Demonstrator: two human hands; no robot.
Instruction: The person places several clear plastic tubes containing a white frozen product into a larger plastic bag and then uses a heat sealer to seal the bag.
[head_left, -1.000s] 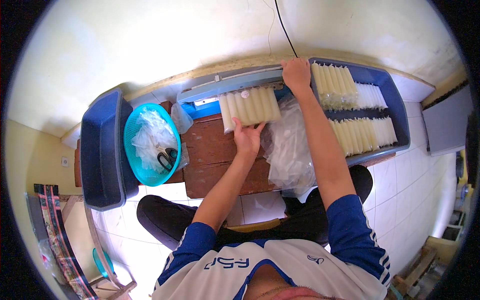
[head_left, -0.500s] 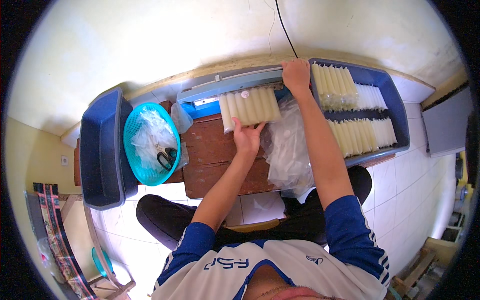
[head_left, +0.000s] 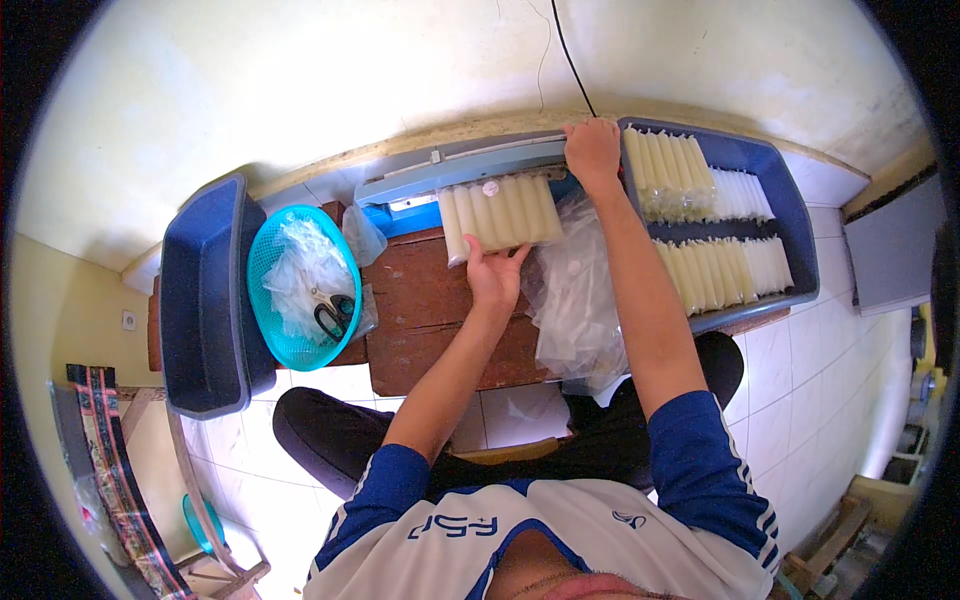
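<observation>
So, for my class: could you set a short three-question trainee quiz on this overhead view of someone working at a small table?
1. True or false: the right hand rests on the end of the sealer bar.
2. What does the left hand touch?
A. the scissors
B. the row of pale filled tubes
C. the empty blue tub
3. Fill the gap: the scissors lie in a teal ___.

Key
1. True.
2. B: its fingers meet the near edge of the row.
3. Basket, together with clear plastic bags.
</observation>
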